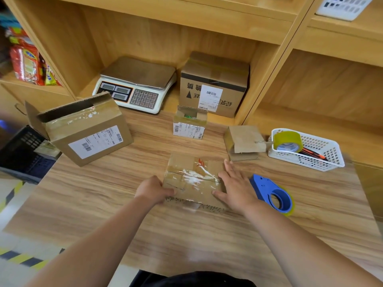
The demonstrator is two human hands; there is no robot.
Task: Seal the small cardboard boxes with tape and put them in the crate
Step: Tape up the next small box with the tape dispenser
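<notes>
While the left hand (154,190) grips a box (192,179) on the bench (124,204), the right hand (234,187) rests flat on it, fingers straight.

A small brown box (192,179) lay flat on the tabletop (186,235), with shiny tape across its top. Farther back sat a labelled box (189,126) and a box with loose flaps (242,141). The blue tape holder (273,193) lay just right. The dark crate (22,150) stood far left.
</notes>
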